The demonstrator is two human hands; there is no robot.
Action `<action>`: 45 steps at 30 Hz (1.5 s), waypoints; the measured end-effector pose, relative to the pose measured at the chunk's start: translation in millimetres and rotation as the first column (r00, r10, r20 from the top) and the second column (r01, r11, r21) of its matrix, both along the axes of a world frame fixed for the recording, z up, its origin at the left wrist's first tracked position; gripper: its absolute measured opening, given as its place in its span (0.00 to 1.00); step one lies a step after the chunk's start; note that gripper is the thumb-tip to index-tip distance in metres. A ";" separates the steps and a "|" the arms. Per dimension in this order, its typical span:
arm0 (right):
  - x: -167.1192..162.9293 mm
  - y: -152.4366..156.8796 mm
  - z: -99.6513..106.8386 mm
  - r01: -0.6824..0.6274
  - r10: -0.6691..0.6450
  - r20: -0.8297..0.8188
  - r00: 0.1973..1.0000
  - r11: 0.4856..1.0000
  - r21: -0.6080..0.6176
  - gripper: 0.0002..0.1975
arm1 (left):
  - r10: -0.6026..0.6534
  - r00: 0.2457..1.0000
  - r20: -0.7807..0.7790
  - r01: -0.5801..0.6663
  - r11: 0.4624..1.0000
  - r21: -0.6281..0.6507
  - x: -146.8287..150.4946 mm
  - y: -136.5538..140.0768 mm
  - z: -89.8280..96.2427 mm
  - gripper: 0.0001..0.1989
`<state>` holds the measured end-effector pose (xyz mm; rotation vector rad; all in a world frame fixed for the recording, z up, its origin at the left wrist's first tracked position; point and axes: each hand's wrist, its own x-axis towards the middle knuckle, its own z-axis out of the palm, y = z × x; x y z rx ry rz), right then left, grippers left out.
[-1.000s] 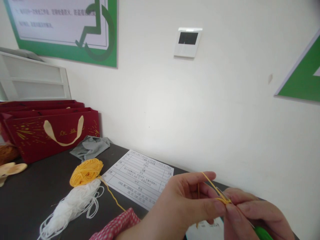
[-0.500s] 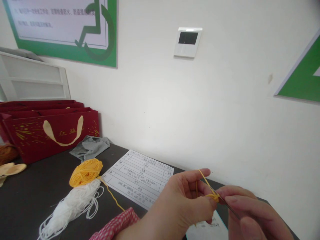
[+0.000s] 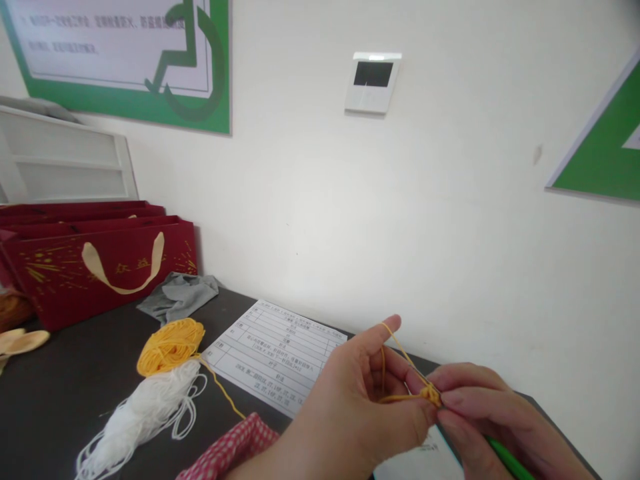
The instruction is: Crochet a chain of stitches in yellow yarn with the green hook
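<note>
Between my two hands is a small piece of yellow crochet (image 3: pixel 430 395). My left hand (image 3: pixel 367 400) pinches it between thumb and fingers, and a strand of yellow yarn runs up over the raised index finger. My right hand (image 3: pixel 480 407) is closed around a crochet hook with a green handle (image 3: pixel 507 459); the hook's thin metal shaft meets the stitches at the left fingertips. On the table to the left lies a ball of yellow yarn (image 3: pixel 171 347), its strand trailing toward my checked sleeve. Just in front of it rests a loose white yarn skein (image 3: pixel 143 417).
A printed sheet (image 3: pixel 270 357) lies flat behind my left hand, and another paper (image 3: pixel 423 460) is partly under my hands. Dark red gift bags (image 3: pixel 110 267), a grey cloth (image 3: pixel 180 297) and wooden spoons (image 3: pixel 25 341) occupy the left side. The white wall (image 3: pixel 300 200) rises behind the dark table.
My left index finger has lifted and shifted left, drawing the yarn with it. My right hand has turned, so the green handle now shows below its fingers. The view has shifted slightly.
</note>
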<state>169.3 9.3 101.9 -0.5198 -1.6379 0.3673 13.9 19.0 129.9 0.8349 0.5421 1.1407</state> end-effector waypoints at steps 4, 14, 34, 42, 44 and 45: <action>-3.8 0.1 -1.6 0.004 -0.004 -0.021 1.000 1.000 0.016 0.14 | 0.002 1.000 0.011 -0.002 0.999 0.037 -2.6 -1.2 -2.2 0.53; -9.2 -2.3 0.3 -0.128 0.047 -0.280 0.959 0.952 -0.278 0.06 | 0.042 0.951 -0.305 0.001 0.990 0.138 -13.6 -4.4 7.2 0.45; -17.1 -1.5 -6.9 -0.250 0.068 -0.384 0.921 0.859 -0.448 0.07 | 0.323 0.783 -0.531 -0.044 0.881 0.470 -11.4 -6.7 0.1 0.46; -21.6 -0.1 -11.3 -0.290 0.037 -0.470 0.882 0.830 -0.477 0.10 | 0.435 0.724 -0.535 -0.128 0.847 0.516 -4.2 -8.7 -9.3 0.36; -22.3 -0.2 -12.1 -0.307 0.031 -0.489 0.872 0.812 -0.497 0.10 | 0.468 0.694 -0.547 -0.157 0.840 0.519 -3.7 -8.6 -9.8 0.34; -22.4 0.1 -12.5 -0.314 0.030 -0.495 0.868 0.805 -0.503 0.10 | 0.472 0.686 -0.553 -0.162 0.840 0.517 -3.8 -8.0 -9.1 0.34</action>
